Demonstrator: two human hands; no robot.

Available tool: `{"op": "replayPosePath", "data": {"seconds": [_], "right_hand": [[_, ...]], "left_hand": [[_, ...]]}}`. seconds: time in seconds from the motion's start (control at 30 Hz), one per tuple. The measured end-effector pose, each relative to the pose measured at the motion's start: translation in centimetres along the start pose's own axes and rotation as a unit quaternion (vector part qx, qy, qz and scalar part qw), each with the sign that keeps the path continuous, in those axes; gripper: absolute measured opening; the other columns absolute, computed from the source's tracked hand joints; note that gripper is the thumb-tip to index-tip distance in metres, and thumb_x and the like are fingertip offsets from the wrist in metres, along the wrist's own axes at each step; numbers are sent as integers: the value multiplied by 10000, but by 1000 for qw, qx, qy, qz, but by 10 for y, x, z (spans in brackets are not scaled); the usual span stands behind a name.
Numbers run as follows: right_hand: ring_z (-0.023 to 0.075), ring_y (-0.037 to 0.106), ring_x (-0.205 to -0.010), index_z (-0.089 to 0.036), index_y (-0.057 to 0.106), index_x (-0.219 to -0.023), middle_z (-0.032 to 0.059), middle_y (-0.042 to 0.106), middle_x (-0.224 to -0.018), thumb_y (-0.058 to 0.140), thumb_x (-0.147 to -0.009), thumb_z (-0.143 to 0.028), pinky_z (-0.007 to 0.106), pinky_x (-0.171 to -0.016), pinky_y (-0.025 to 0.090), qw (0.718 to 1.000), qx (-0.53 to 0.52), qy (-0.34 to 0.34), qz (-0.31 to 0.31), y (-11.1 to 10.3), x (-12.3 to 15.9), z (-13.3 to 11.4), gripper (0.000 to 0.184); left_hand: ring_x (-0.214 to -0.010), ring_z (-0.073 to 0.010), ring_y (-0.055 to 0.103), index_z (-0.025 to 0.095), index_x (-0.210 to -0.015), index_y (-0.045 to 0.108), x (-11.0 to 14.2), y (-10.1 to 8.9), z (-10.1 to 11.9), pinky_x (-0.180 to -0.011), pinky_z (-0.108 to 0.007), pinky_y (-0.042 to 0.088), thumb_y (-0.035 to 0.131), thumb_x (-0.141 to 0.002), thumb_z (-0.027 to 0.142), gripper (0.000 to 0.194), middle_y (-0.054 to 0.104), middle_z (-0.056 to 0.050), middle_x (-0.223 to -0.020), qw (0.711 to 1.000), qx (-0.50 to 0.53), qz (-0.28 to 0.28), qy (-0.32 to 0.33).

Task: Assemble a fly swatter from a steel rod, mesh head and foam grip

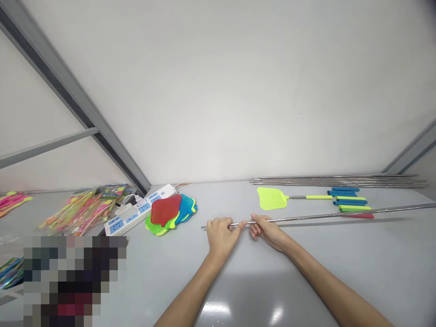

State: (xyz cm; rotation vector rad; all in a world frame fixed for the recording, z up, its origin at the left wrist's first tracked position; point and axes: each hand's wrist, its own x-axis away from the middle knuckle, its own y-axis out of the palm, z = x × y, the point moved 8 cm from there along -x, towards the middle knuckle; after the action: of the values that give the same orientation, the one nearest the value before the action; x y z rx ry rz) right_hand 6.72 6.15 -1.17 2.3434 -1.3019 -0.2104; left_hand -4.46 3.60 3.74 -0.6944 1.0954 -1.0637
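A long, thin telescopic metal rod (pixel 306 218) runs from the middle of the table out past the right edge of the view. My left hand (pixel 221 231) is closed around it close to its thin left end. Just to the right, my right hand (pixel 267 230) grips the same rod between thumb and fingers. Beyond my right hand lies a yellow fly swatter (pixel 273 198) with a metal shaft and yellow handle. Left of my hands is a pile of loose swatter heads, with a red swatter head (pixel 166 209) on top of blue and green ones.
Several metal rods (pixel 340 181) lie along the back wall. Blue, green and red handle sleeves (pixel 350 200) are heaped at the right. A white power strip (pixel 136 213) with plugs sits at the left, beside bagged colourful goods (pixel 85 209). A blurred-out patch covers the lower left.
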Motion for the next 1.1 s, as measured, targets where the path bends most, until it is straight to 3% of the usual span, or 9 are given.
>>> {"op": "replayPosePath", "data": {"seconds": [0.7, 1.1], "right_hand": [[110, 442, -470, -156, 365, -424, -12, 393, -456, 448, -733, -469, 263, -495, 320, 1000, 7, 3, 1, 0, 1, -1, 447], [113, 443, -473, -155, 377, -428, -4, 412, -464, 462, -735, -441, 268, -497, 319, 1000, 7, 4, 4, -1, 2, -3, 427]], "left_hand": [[-569, -120, 438, 165, -472, 434, 1, -1, 4, -615, -274, 206, 364, -739, 520, 450, 533, 9, -504, 1000, 9, -13, 4], [-620, -122, 454, 175, -526, 482, -6, 0, 1, -653, -271, 239, 393, -731, 504, 398, 539, 17, -548, 997, 64, -35, 15]]}}
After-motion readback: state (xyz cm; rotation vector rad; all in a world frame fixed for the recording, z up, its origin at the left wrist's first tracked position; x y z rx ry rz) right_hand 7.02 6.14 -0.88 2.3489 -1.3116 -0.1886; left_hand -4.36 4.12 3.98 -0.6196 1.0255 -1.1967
